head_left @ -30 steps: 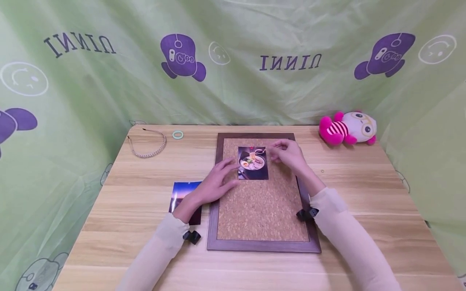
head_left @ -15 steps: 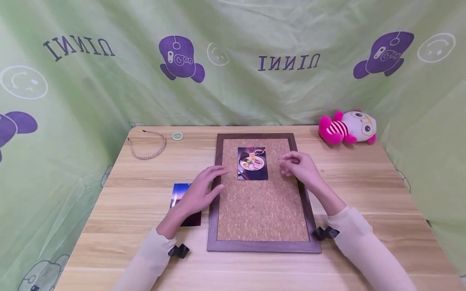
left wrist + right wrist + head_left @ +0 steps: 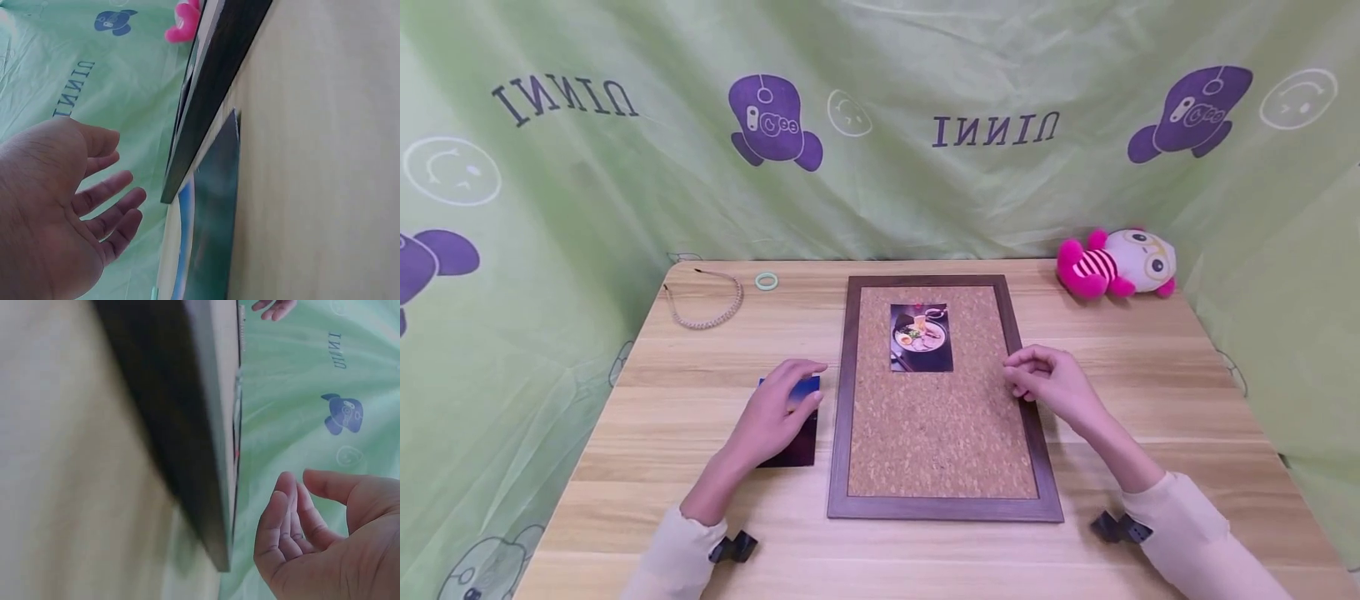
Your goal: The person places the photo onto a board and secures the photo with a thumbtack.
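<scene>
Head view: corkboard point(image 3: 940, 442) lies mid-table point(image 3: 655, 417), far end near the table's back edge; noodle photo point(image 3: 922, 340) on its upper part, red pin point(image 3: 918, 306) at top. Left hand point(image 3: 770, 419) is over a second photo point(image 3: 801, 443); right hand point(image 3: 1054, 385) over the corkboard's right side.

Left wrist view: left hand wide, fingers loosely bent, apart from second photo.

Right wrist view: right hand narrow, loosely curled, off the corkboard.

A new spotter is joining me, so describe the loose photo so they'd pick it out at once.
On the wooden table, find the brown-framed corkboard. Just left of it, partly hidden by the left hand, lies the loose photo. Its blue top and dark bottom set it apart from the ramen photo on the corkboard.
</scene>
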### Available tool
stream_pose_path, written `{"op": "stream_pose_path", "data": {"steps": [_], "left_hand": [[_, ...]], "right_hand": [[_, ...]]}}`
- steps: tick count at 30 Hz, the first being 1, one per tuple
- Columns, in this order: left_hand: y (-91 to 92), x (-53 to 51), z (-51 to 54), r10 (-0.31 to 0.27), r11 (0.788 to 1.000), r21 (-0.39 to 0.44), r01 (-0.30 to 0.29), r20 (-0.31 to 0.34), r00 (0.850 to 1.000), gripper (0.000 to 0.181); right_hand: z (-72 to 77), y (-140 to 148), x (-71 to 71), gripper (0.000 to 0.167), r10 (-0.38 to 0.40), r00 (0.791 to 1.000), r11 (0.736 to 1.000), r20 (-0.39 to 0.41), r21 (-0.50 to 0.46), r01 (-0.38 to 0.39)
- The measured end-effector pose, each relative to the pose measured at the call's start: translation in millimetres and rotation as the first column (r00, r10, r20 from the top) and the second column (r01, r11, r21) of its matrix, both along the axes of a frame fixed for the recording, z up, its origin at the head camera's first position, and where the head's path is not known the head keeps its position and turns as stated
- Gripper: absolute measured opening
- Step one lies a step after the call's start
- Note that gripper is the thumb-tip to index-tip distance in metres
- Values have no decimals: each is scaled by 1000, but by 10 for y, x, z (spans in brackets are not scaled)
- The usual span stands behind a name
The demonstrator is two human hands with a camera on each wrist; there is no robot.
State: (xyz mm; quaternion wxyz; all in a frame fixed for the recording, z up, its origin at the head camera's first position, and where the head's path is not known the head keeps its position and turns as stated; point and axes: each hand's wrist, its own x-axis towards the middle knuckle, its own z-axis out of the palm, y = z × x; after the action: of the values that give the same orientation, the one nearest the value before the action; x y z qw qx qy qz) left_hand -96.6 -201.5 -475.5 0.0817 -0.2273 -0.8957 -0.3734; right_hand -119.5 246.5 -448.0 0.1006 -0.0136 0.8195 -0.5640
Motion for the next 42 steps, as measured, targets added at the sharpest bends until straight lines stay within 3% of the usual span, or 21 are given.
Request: {"op": "stream_pose_path", "data": {"steps": [11, 15, 20, 24, 28, 36, 42], "left_hand": [[-210, 168, -67, 114, 993, 1, -114, 48, 992, 36], [-249, 248, -71, 168, 986, 5, -169, 80, 983, 35], [-299, 333, -75, 285, 958, -11, -286, 132, 949, 37], [-313, 376, -83, 379, 923, -24, -383, 221, 899, 43], [-300, 404, -93, 428, 898, -36, -438, 299, 853, 50], [-269, 448, -90, 461, 884, -85, -459, 317, 829, 63], [-272, 480, -83, 476, 879, -179, -442, 341, 811, 83]], "right_hand": [[-94, 380, 336, 28, 8, 1000, 999, 12, 46, -8], [-106, 509, 421, 26, 15, 1000, 998, -9, 68, -15], [-132, 625, 533, 26, 64, 998, 995, 9, 72, -65], [-183, 651, 612, 28, 143, 989, 989, 48, 20, -144], [-256, 621, 642, 29, 227, 974, 974, 14, -19, -227], [-360, 571, 658, 33, 281, 956, 960, -86, 36, -279], [-396, 598, 661, 28, 306, 945, 952, -111, 36, -304]]}}
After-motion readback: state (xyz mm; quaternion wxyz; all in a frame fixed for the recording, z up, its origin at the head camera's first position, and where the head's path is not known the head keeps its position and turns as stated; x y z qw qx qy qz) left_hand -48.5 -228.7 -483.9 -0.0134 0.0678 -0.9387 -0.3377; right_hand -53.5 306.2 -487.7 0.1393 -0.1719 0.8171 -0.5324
